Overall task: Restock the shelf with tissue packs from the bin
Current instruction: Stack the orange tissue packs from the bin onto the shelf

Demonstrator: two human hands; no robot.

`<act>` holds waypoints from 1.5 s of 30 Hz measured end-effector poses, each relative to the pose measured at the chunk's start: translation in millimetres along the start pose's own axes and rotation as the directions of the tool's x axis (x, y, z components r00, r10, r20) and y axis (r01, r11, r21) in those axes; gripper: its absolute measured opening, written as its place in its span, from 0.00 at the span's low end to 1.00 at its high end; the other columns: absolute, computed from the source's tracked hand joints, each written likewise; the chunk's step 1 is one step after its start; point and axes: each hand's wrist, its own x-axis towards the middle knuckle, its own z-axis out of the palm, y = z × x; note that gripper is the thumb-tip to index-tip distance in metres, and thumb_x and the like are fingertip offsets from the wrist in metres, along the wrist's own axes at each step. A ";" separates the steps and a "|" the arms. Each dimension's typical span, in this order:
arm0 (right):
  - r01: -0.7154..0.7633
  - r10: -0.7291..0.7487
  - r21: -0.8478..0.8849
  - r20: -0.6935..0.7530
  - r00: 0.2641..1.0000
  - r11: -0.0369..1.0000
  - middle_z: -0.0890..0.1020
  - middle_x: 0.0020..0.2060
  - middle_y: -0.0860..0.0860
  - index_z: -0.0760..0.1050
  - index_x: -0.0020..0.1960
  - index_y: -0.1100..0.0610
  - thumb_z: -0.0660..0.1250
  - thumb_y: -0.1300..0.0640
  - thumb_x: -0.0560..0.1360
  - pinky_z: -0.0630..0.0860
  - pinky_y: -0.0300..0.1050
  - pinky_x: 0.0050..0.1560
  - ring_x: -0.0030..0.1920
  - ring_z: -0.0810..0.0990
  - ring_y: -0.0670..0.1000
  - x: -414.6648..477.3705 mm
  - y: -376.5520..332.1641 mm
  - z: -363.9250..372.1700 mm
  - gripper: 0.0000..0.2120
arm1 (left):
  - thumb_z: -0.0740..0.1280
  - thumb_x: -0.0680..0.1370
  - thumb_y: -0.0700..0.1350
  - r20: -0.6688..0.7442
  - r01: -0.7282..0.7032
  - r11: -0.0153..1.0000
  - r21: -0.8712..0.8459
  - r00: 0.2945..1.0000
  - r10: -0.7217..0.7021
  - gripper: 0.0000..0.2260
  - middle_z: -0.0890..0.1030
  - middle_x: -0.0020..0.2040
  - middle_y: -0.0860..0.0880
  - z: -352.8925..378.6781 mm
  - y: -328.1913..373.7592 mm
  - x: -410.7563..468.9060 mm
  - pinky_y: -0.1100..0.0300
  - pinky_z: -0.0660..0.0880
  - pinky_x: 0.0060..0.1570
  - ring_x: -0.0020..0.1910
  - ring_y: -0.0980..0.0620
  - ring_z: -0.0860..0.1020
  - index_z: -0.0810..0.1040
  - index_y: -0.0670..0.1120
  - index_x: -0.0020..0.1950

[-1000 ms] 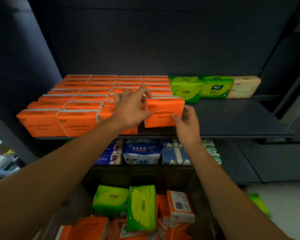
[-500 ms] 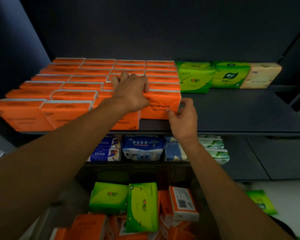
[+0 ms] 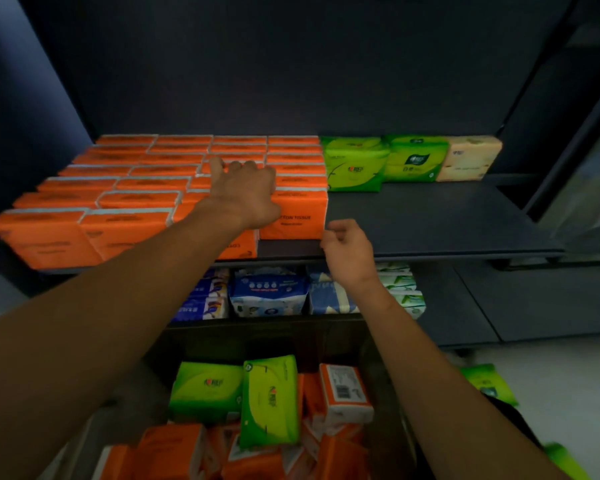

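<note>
An orange tissue pack (image 3: 297,214) stands on the dark upper shelf (image 3: 430,220), at the front of the rightmost orange column. My left hand (image 3: 245,194) lies over its top left corner, fingers bent over the packs behind it. My right hand (image 3: 347,251) hangs just below and right of the pack's lower corner, at the shelf's front edge, loosely curled and holding nothing. Several rows of orange packs (image 3: 118,202) fill the shelf's left half. Below me the dark bin (image 3: 274,341) holds green packs (image 3: 271,400) and orange packs (image 3: 174,448).
Two green packs (image 3: 357,164) and a beige pack (image 3: 468,157) stand at the back right of the upper shelf. Blue and white packs (image 3: 269,292) line the lower shelf. More green packs (image 3: 489,386) lie on the floor at the right.
The orange pack has been set down against its column on the shelf. My right hand has let go of it and dropped to the shelf edge; my left hand stays on top.
</note>
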 end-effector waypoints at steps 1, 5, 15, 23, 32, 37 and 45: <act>-0.014 0.013 0.013 0.021 1.000 1.000 0.80 0.47 0.54 0.73 0.53 0.56 0.60 0.58 0.80 0.75 0.47 0.49 0.49 0.79 0.54 -2.6 -2.0 -2.6 0.05 | 0.65 0.73 0.55 0.002 0.000 1.000 0.016 1.000 0.000 0.15 0.75 0.57 0.46 -1.7 0.8 -3.0 0.44 0.55 0.67 0.61 0.44 0.71 0.74 0.52 0.58; -0.085 0.074 0.059 0.167 0.983 0.995 0.82 0.45 0.58 0.74 0.46 0.55 0.59 0.57 0.80 0.79 0.55 0.51 0.47 0.81 0.61 -14.9 -15.1 -11.6 0.08 | 0.64 0.74 0.53 -0.035 -0.019 1.000 0.021 0.999 0.020 0.14 0.76 0.57 0.47 -10.0 7.0 -18.8 0.45 0.55 0.65 0.62 0.44 0.70 0.75 0.52 0.58; -0.084 0.081 -0.011 0.387 0.918 0.996 0.81 0.45 0.53 0.75 0.55 0.57 0.58 0.56 0.82 0.77 0.43 0.42 0.41 0.79 0.50 -57.0 -32.0 -32.6 0.09 | 0.64 0.76 0.48 -0.062 -0.127 0.891 -0.435 0.992 0.111 0.05 0.81 0.49 0.50 -14.8 13.9 -76.8 0.53 0.76 0.49 0.49 0.49 0.78 0.79 0.52 0.49; -0.142 0.169 -0.094 0.444 0.880 0.985 0.81 0.42 0.51 0.75 0.45 0.51 0.58 0.56 0.81 0.73 0.39 0.38 0.35 0.78 0.46 -114.7 17.6 -10.2 0.09 | 0.65 0.76 0.44 0.247 0.026 0.819 -0.574 0.958 0.143 0.07 0.82 0.43 0.50 37.8 7.3 -147.5 0.60 0.74 0.46 0.44 0.52 0.79 0.82 0.48 0.50; -0.166 0.365 -0.386 0.528 0.767 0.907 0.80 0.35 0.53 0.76 0.40 0.55 0.61 0.58 0.79 0.71 0.41 0.31 0.29 0.75 0.47 -185.8 115.2 38.1 0.10 | 0.63 0.78 0.41 0.538 0.211 0.758 -0.617 0.816 0.211 0.08 0.82 0.42 0.47 137.7 3.6 -244.9 0.63 0.71 0.40 0.38 0.55 0.75 0.82 0.45 0.52; 0.005 0.416 -0.535 0.662 0.624 0.845 0.81 0.39 0.53 0.78 0.40 0.53 0.63 0.60 0.78 0.74 0.35 0.35 0.33 0.81 0.45 -223.0 140.2 53.8 0.10 | 0.61 0.79 0.38 0.658 0.292 0.769 -0.569 0.722 0.213 0.09 0.81 0.45 0.39 177.7 4.6 -291.6 0.55 0.75 0.46 0.44 0.46 0.78 0.80 0.36 0.51; 0.022 0.538 -0.657 0.636 0.553 0.753 0.84 0.41 0.60 0.74 0.32 0.50 0.69 0.52 0.75 0.79 0.50 0.46 0.41 0.84 0.60 -224.0 181.8 83.5 0.13 | 0.62 0.78 0.41 0.770 0.296 0.837 -0.461 0.603 0.211 0.10 0.81 0.55 0.43 220.4 -10.4 -317.7 0.62 0.70 0.49 0.55 0.46 0.78 0.81 0.43 0.53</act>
